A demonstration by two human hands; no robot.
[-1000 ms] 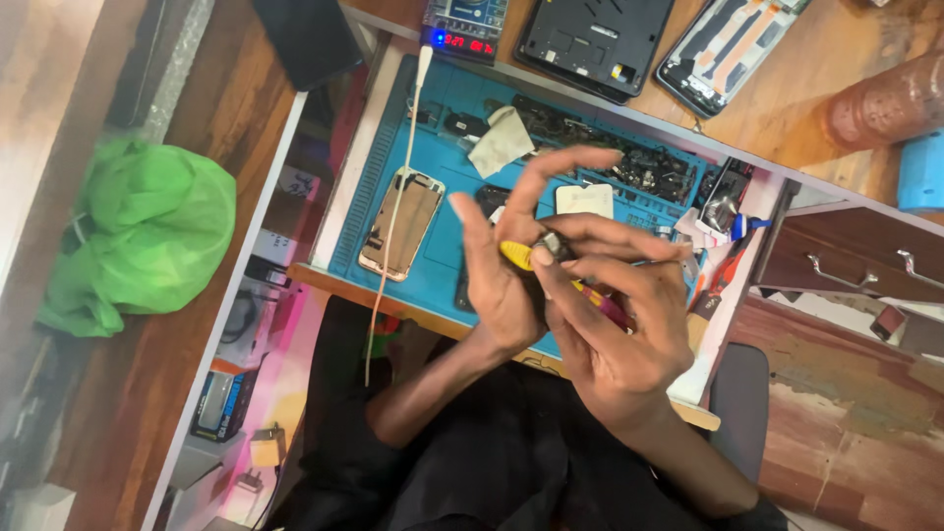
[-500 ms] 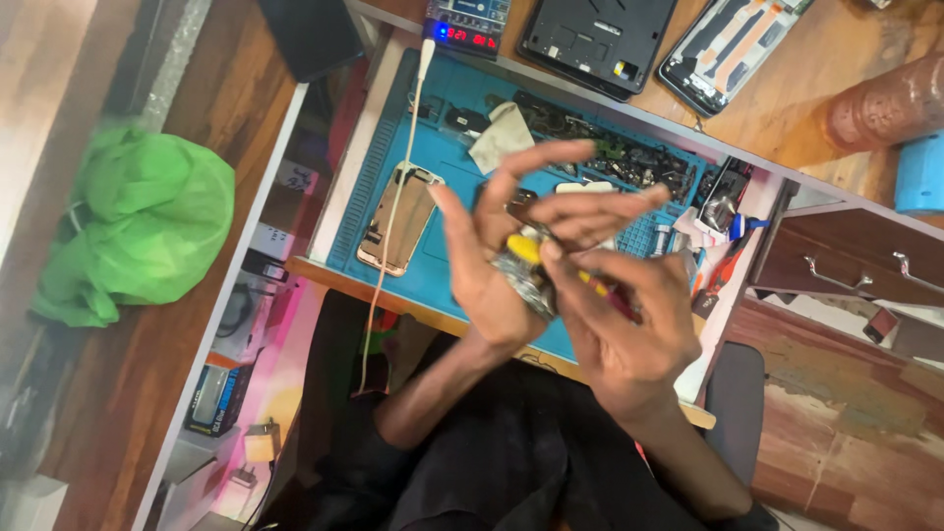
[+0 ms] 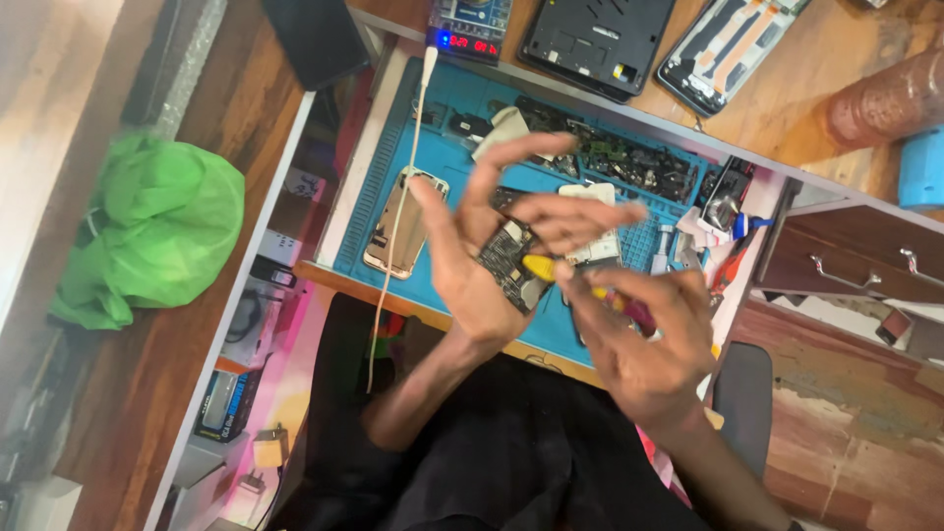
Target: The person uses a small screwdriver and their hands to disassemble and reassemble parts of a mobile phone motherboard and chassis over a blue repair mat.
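My left hand point(image 3: 489, 246) is raised over the blue work mat point(image 3: 551, 324), palm up, with a small dark circuit board point(image 3: 507, 264) lying in it and the fingers spread. My right hand point(image 3: 644, 344) grips a screwdriver with a yellow and red handle point(image 3: 575, 283), its tip at the circuit board. An opened phone shell point(image 3: 401, 221) lies on the mat left of my left hand, with a white cable point(image 3: 403, 187) across it.
Loose parts fill the mat's back row point(image 3: 619, 162). A red-digit meter point(image 3: 468, 25), a black phone frame point(image 3: 596, 39) and another opened phone point(image 3: 726, 49) lie on the wooden desk. A green bag point(image 3: 157, 231) is at left, a drawer unit point(image 3: 865, 265) at right.
Both hands have shifted slightly right and toward me. The left hand's fingers have spread wider, showing the board in the palm. The screwdriver stays at the board.
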